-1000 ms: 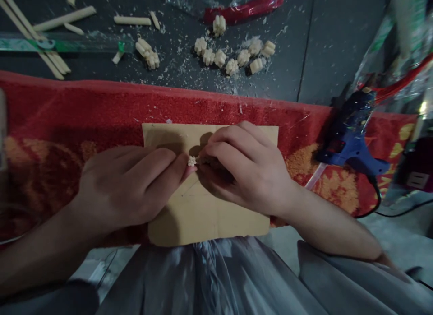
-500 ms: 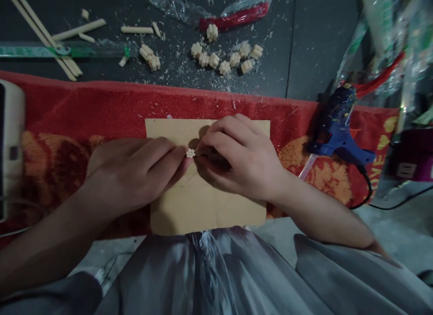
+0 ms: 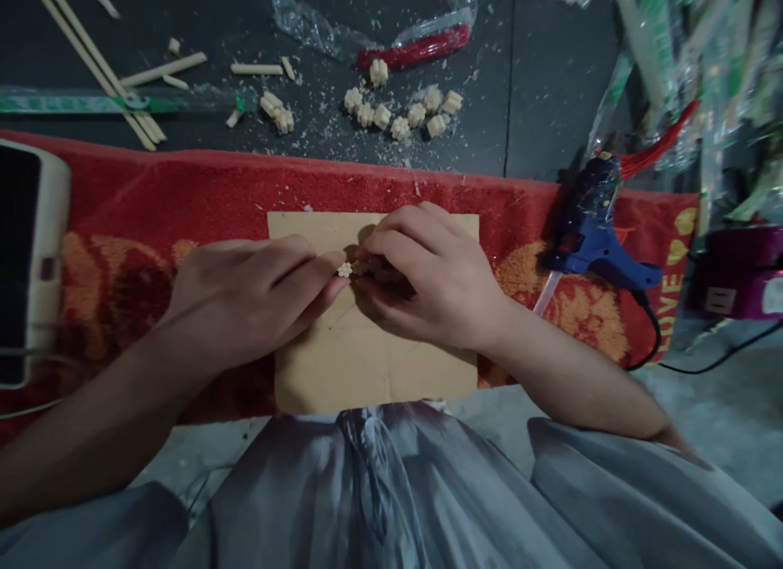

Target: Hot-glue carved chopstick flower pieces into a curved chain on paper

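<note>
While left fingers [image 3: 319, 277] pinch a cluster [image 3: 346, 270], right fingers [image 3: 395, 247] curl beside it.

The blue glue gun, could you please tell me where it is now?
In the head view, the blue glue gun lies on the red towel at right, between the right hand and a purple object.

Between your left fingertips [image 3: 332, 265]: bundle [image 3: 345, 270] | below them: board [image 3: 373, 369] on towel [image 3: 201, 186] | left: device [image 3: 50, 251] | right: glue gun [image 3: 587, 235] | beyond: more bundles [image 3: 400, 129] on table [image 3: 550, 104] | beyond-left: sticks [image 3: 165, 69]
</note>
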A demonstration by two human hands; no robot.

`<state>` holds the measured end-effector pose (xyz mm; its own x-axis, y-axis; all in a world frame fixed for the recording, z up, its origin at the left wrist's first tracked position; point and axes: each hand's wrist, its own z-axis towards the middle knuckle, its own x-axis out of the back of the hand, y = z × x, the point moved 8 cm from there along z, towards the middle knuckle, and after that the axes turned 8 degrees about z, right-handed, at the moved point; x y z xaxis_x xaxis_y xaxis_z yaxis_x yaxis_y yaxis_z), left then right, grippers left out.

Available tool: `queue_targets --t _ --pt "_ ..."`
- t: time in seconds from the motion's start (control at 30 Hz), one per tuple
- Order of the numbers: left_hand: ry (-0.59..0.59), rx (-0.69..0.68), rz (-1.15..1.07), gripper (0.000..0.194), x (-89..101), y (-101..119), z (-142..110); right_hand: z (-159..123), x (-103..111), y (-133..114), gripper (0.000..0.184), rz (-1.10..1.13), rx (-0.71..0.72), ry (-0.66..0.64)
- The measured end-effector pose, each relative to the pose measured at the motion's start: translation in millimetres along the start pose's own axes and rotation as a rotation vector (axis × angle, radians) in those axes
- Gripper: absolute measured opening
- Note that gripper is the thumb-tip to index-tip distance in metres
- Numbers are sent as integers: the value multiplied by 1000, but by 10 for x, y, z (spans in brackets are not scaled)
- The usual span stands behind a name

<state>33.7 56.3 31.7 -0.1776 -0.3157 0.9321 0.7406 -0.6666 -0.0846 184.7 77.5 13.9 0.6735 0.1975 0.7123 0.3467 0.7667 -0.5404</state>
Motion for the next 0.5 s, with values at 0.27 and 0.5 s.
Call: queue_targets --t 0.27,0.5 --pt "-76 35 -11 48 -88 -39 -32 17 294 138 29 -40 -42 -134" --pt "-164 157 -54 63 -205 -114 -112 3 305 233 20 -30 -122 -309"
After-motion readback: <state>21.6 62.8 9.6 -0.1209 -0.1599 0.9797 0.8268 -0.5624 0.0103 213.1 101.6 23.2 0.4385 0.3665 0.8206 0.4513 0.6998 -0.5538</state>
